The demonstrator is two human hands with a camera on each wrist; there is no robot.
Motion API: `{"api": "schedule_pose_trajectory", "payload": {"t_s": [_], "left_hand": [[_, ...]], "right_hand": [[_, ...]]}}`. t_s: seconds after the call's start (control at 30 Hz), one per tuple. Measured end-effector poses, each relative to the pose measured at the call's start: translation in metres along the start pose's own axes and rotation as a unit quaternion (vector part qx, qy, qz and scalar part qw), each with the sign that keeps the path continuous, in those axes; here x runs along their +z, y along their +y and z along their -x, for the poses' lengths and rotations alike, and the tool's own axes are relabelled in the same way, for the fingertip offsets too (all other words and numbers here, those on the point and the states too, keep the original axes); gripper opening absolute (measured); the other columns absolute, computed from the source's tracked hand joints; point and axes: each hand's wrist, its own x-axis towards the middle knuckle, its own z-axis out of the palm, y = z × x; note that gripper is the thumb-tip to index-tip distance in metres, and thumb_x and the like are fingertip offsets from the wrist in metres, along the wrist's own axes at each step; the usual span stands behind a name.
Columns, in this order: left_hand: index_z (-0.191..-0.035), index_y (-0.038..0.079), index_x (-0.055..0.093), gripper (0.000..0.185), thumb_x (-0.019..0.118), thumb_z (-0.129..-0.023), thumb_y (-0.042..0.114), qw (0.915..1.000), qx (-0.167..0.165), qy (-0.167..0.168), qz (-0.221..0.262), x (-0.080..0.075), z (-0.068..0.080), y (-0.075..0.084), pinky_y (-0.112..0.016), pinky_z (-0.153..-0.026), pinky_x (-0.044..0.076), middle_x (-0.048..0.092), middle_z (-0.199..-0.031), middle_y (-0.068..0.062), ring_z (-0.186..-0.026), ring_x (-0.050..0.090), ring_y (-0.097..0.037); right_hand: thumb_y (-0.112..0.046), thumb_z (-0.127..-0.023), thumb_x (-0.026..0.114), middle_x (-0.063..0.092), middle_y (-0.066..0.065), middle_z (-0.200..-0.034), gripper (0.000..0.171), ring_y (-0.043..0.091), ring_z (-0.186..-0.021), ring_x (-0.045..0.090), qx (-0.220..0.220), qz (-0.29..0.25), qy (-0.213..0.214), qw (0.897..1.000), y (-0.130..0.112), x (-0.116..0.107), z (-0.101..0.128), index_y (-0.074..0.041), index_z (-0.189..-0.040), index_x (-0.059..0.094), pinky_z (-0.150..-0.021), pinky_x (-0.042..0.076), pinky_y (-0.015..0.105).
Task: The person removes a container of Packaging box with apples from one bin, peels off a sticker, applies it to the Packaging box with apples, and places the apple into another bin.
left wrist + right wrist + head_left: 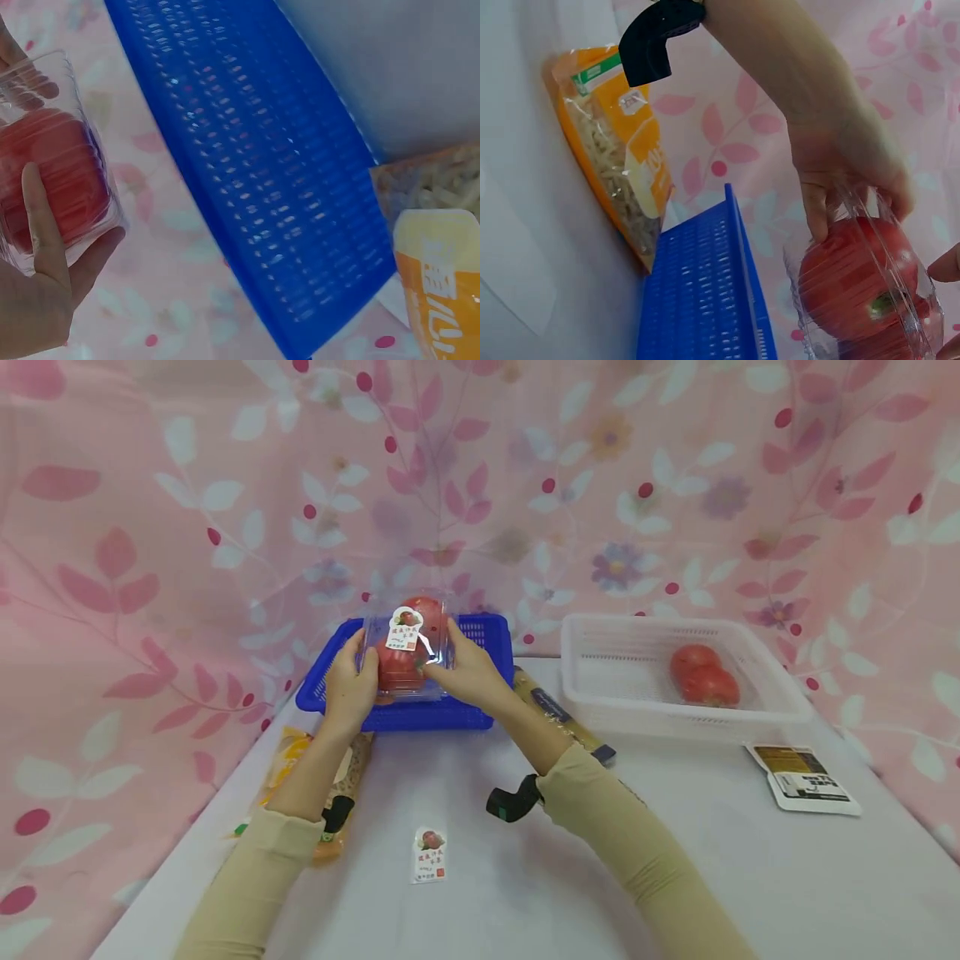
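Note:
A clear plastic box [429, 692] with red tomatoes [397, 667] inside is held up over the blue basket [427, 718]. On its lid sits a white label [405, 630] with a fruit picture and red writing. My left hand [351, 683] grips the box's left side, thumb on the near face. From the right side my right hand [472, 670] holds it, thumb across the front. In the right wrist view a green stem end [885, 303] shows through the plastic. A second label [430, 855] of the same kind lies on the white table [480, 910].
To the right stands a white basket [682, 713] containing two tomatoes [705, 677]. A white-and-brown pouch [806, 780] lies before it. An orange food bag [352, 785] is under my left forearm. A long yellowish package [558, 714] lies between the baskets. Floral cloth [480, 485] hangs behind.

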Motion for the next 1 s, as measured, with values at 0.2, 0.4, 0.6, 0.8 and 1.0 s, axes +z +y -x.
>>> {"api": "schedule_pose_trajectory", "payload": {"t_s": [0.2,0.4,0.6,0.8,1.0], "left_hand": [[-0.138,-0.005,0.033,0.050,0.038,-0.096,0.023,0.9917,0.067,0.016,-0.108,0.012,-0.017,-0.025,-0.048,-0.104,0.025,0.036,-0.137,-0.025,-0.128,0.031,-0.037],[-0.138,-0.009,0.029,0.051,0.035,-0.098,0.023,0.9870,0.070,-0.018,-0.144,0.013,-0.024,-0.047,-0.048,-0.105,0.025,0.033,-0.139,-0.026,-0.129,0.030,-0.038],[-0.139,-0.011,0.023,0.054,0.035,-0.099,0.023,0.9829,0.041,-0.093,-0.153,0.008,-0.032,-0.066,-0.046,-0.107,0.019,0.027,-0.143,-0.027,-0.132,0.024,-0.037],[-0.138,-0.013,0.023,0.054,0.034,-0.099,0.023,0.9760,-0.002,-0.134,-0.172,0.003,-0.044,-0.082,-0.047,-0.107,0.018,0.026,-0.142,-0.028,-0.132,0.022,-0.038],[-0.138,-0.012,0.024,0.054,0.032,-0.099,0.024,0.9700,-0.027,-0.141,-0.196,-0.001,-0.057,-0.092,-0.049,-0.106,0.020,0.028,-0.141,-0.029,-0.131,0.025,-0.040]], "right_hand": [[-0.031,-0.081,0.059,0.021,0.017,-0.148,0.088,0.025,-0.135,0.023,0.009,0.023,0.011,1.000,0.018,0.020,-0.027,-0.001,-0.146,0.006,-0.106,0.027,0.038],[-0.030,-0.081,0.060,0.013,0.020,-0.150,0.087,0.027,-0.137,0.013,0.015,0.041,0.008,0.999,0.031,0.039,-0.044,0.005,-0.144,0.011,-0.109,0.018,0.037],[-0.031,-0.083,0.061,0.018,0.022,-0.148,0.086,0.029,-0.135,0.019,0.037,0.054,-0.005,0.998,0.039,0.056,-0.057,0.009,-0.142,0.013,-0.107,0.023,0.037],[-0.033,-0.084,0.060,0.030,0.026,-0.141,0.081,0.034,-0.129,0.033,0.030,0.070,-0.024,0.997,0.043,0.072,-0.070,0.009,-0.141,0.021,-0.101,0.034,0.043],[-0.041,-0.085,0.057,0.027,0.026,-0.143,0.081,0.038,-0.131,0.027,0.060,0.093,-0.040,0.993,0.043,0.089,-0.086,0.004,-0.142,0.023,-0.100,0.033,0.049]]}}
